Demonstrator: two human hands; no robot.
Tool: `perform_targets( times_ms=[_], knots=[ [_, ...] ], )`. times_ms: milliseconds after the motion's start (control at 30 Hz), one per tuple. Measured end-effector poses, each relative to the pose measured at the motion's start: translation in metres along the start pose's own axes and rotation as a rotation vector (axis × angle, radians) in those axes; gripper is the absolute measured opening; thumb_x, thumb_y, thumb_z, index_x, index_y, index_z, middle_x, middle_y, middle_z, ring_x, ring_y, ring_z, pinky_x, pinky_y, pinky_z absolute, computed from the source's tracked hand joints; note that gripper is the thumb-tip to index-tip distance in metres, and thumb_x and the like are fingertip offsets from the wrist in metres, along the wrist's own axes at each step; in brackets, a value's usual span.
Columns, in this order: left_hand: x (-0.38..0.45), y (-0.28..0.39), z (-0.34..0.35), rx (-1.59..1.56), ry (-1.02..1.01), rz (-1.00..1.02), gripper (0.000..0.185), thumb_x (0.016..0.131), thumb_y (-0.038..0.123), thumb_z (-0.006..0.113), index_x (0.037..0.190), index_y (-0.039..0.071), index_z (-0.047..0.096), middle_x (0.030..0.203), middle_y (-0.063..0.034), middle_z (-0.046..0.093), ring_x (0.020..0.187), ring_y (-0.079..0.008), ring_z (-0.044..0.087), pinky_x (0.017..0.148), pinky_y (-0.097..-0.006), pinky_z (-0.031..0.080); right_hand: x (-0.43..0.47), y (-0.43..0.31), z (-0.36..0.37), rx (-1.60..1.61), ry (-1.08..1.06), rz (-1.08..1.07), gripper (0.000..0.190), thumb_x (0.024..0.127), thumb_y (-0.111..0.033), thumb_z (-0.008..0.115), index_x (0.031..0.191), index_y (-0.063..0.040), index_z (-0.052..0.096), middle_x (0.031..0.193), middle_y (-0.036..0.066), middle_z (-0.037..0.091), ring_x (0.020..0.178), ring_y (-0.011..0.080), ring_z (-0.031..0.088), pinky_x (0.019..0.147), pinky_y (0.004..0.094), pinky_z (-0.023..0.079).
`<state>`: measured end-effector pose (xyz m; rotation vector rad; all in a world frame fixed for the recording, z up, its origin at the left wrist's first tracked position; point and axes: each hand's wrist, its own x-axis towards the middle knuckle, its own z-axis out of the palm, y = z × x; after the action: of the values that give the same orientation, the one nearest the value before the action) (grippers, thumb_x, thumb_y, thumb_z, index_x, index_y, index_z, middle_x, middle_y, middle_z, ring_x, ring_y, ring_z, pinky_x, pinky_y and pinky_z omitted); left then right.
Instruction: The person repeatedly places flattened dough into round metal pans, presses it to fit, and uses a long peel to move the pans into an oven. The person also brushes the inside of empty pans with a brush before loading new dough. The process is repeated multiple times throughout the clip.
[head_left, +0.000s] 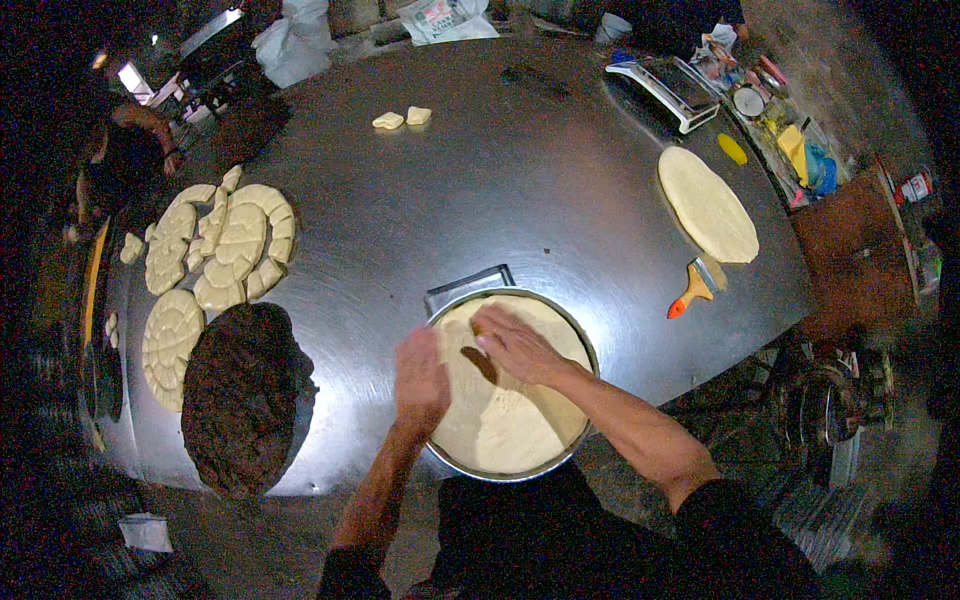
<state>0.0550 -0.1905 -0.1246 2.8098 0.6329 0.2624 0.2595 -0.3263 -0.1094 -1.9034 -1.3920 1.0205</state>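
Observation:
A round metal pan (593, 349) stands at the table's front edge, lined with a flat sheet of pale dough (517, 431). On the dough lies a short strip of dark brown paste (478, 365). My right hand (521, 346) is low over the dough beside that strip; a little brown shows at its fingers, but blur hides whether it grips any. Over the pan's left rim is my left hand (421, 379), blurred, its fingers hard to make out. To the left sits a large mound of dark brown paste (240, 405).
Cut dough pieces (240, 225) cover the table's left side. A flat oval of dough (709, 202) and a pastry brush (694, 289) lie at right. Behind the pan is a dark-edged frame (469, 286). Another person (131, 157) is at far left.

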Motion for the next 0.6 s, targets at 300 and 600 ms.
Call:
perform_targets(
  times_ms=[300, 600],
  knots=[
    [0.045, 0.014, 0.021, 0.094, -0.042, 0.186, 0.070, 0.096, 0.040, 0.049, 0.145, -0.008, 0.032, 0.152, -0.0239, 0.032, 0.143, -0.0356, 0.028, 0.119, -0.0460, 0.020, -0.015, 0.030, -0.026, -0.480, 0.168, 0.021, 0.069, 0.099, -0.045, 0.045, 0.152, -0.006, 0.025, 0.160, 0.019, 0.016, 0.149, 0.0350, 0.011, 0.119, 0.0504, 0.010],
    [0.026, 0.054, 0.000, 0.005, -0.255, 0.434, 0.069, 0.095, 0.041, 0.051, 0.146, -0.003, 0.034, 0.154, -0.0237, 0.029, 0.143, -0.0398, 0.027, 0.118, -0.0526, 0.017, -0.059, -0.002, -0.013, -0.639, 0.188, 0.287, 0.063, 0.097, -0.036, 0.049, 0.150, -0.008, 0.031, 0.159, 0.018, 0.020, 0.148, 0.0382, 0.013, 0.119, 0.0532, 0.010]
  ],
)
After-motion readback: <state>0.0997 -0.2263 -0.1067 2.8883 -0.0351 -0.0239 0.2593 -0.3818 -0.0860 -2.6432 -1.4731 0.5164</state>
